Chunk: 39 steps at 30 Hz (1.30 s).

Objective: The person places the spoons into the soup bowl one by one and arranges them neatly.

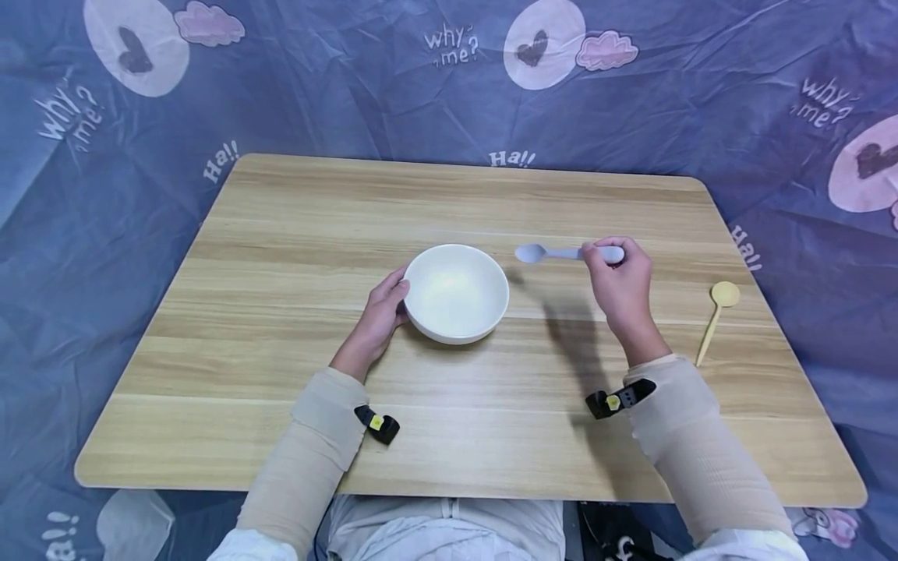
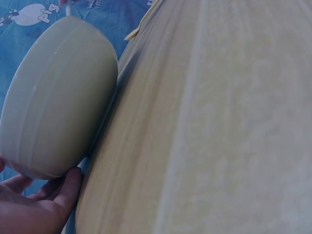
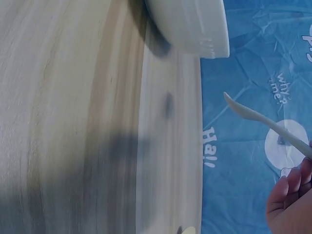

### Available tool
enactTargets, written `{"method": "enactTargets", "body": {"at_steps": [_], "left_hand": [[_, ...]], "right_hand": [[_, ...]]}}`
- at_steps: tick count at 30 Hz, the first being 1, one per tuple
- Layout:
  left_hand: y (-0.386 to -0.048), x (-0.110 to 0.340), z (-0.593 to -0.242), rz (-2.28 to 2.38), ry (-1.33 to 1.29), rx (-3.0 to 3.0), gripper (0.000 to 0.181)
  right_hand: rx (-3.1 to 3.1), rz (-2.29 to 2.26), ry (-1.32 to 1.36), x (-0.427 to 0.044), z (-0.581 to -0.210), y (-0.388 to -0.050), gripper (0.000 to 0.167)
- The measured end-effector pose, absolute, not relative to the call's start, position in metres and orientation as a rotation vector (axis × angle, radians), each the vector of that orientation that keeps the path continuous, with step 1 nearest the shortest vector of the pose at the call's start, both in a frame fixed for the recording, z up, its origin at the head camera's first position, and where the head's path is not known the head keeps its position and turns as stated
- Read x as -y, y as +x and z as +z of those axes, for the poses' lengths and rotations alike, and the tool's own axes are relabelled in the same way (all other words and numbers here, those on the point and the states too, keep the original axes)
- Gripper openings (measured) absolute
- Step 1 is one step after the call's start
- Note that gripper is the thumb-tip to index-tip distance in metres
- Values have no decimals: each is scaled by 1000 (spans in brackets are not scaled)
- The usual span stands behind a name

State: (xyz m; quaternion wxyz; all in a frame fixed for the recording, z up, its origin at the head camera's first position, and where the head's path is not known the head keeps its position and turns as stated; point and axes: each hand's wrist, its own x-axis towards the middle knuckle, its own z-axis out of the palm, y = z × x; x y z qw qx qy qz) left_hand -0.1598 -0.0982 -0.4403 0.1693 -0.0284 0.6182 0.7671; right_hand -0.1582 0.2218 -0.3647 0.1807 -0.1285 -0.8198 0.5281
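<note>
The left hand (image 1: 380, 313) grips the white bowl (image 1: 457, 296) by its side — the right hand (image 1: 623, 282) pinches a pale spoon (image 1: 561, 253) above the counter (image 1: 337, 226), left of a yellow spoon (image 1: 714, 319).

The white bowl (image 1: 457, 294) looks smooth and glossy, with small glints on its outer wall; whether it is ceramic or hard plastic, I can't tell from here. The lavender spoon (image 1: 561, 253) seems to be smooth plastic with a soft sheen, and the yellow spoon (image 1: 722, 298) looks like plastic too, rather matt. The tabletop (image 1: 281, 312) has a wood-grain surface, smooth with a satin finish. Behind it hangs creased, printed cloth (image 1: 351, 93). The beige sleeves (image 1: 309, 436) are matt, wrinkled fabric.
</note>
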Motion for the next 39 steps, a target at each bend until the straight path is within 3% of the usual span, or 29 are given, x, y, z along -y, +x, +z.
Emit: {"method": "enactTargets", "body": {"at_steps": [31,39], "left_hand": [[-159,99,-439,2166,-71,-1774,45],[-158,99,-439,2173,-66,-1780,45]], "right_hand": [[2227,1855,-224,-208,-369,-154,2],[2349,1841,-179,-201,-380,-151,14]]}}
